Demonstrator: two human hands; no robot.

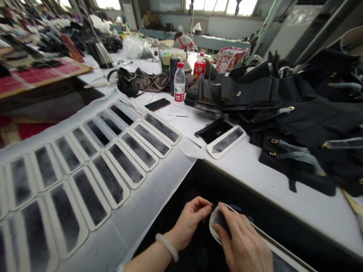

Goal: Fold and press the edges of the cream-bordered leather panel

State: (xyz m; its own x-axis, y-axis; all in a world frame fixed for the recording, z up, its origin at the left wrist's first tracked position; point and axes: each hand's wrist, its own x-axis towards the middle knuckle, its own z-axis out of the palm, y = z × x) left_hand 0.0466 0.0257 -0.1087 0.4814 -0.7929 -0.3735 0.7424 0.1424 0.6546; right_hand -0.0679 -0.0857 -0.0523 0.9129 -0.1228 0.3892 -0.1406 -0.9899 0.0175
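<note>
Low in the view, my right hand (245,240) grips a long pale-edged panel (279,249) with a dark centre, thumb and fingers around its rounded end. Just left of that end, my left hand (191,219) has its thumb and forefinger pinched together. Whatever lies between those fingertips, if anything, is too small to make out. Both hands are over the dark gap in front of the table edge. Similar panels with dark middles, such as this one (107,179), lie in rows on a grey-white sheet (138,211) to the left.
One more panel (227,141) lies on the white table (249,173) beside a black pouch-like piece (214,130). Black bags (306,124) with metal fittings are heaped at right. Farther back are a phone (157,104), a water bottle (179,85) and a red-labelled bottle (200,67).
</note>
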